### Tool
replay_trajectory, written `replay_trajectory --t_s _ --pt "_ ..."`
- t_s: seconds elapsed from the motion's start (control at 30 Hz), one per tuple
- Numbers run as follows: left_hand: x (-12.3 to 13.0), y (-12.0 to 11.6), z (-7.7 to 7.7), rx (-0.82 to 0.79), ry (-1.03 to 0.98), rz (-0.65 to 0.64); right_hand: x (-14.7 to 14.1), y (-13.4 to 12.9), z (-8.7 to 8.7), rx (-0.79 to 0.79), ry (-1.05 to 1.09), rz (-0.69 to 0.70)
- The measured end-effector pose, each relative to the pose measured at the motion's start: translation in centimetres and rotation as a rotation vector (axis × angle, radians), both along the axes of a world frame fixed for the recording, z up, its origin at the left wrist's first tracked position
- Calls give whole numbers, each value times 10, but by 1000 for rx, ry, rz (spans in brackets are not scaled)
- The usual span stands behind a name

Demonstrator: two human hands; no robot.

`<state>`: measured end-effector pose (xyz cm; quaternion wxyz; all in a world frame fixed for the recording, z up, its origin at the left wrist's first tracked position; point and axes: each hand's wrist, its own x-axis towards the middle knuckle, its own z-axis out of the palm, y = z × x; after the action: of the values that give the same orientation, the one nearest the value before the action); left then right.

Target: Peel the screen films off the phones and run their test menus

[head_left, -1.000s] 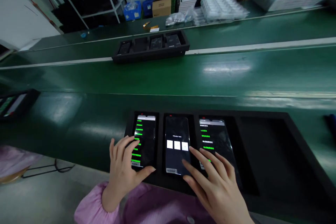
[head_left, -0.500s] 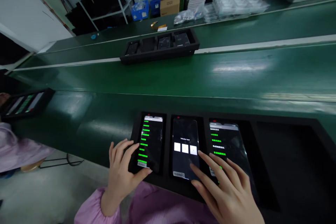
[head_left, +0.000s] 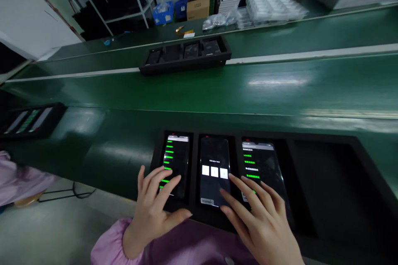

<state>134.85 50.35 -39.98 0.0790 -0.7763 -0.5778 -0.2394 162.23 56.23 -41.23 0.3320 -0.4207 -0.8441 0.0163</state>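
Note:
Three lit smartphones lie face up in the slots of a black tray (head_left: 323, 143) in front of me. Over the lower part of the left phone (head_left: 178, 155), which shows a list of green lines, my left hand (head_left: 155, 205) hovers with its fingers spread. The middle phone (head_left: 214, 147) reads "Vibrator test" above three white squares. My right hand (head_left: 259, 215) is open at that phone's right edge, its fingertips on or just over the screen; contact cannot be made out. It partly covers the right phone (head_left: 264, 159), whose list has green and white lines.
Another black tray (head_left: 186, 64) with dark items straddles the white strip beyond the green belt (head_left: 174, 93). At far left is a tray (head_left: 56, 120) with lit phones, near a person's pink sleeve (head_left: 25, 176). Clear plastic trays (head_left: 273, 6) and a cardboard box (head_left: 198, 8) stand behind.
My left hand has moved right, from the left phone's edge to over its lower screen. My right hand keeps its place at the middle phone. The view has shifted slightly.

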Motion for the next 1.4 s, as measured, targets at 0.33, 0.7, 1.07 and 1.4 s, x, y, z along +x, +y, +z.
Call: replay_trajectory --t_s 0.33,0.7,1.07,1.4 --pt "58 43 8 -77 44 -61 -1 -7 -3 -87 49 -11" --pt "33 26 6 56 75 -116 87 -5 5 54 44 -67" --pt "-39 -26 -11 54 35 89 65 -8 17 91 -43 80" --pt "-53 -33 -19 29 -31 106 1 1 7 -40 15 85"
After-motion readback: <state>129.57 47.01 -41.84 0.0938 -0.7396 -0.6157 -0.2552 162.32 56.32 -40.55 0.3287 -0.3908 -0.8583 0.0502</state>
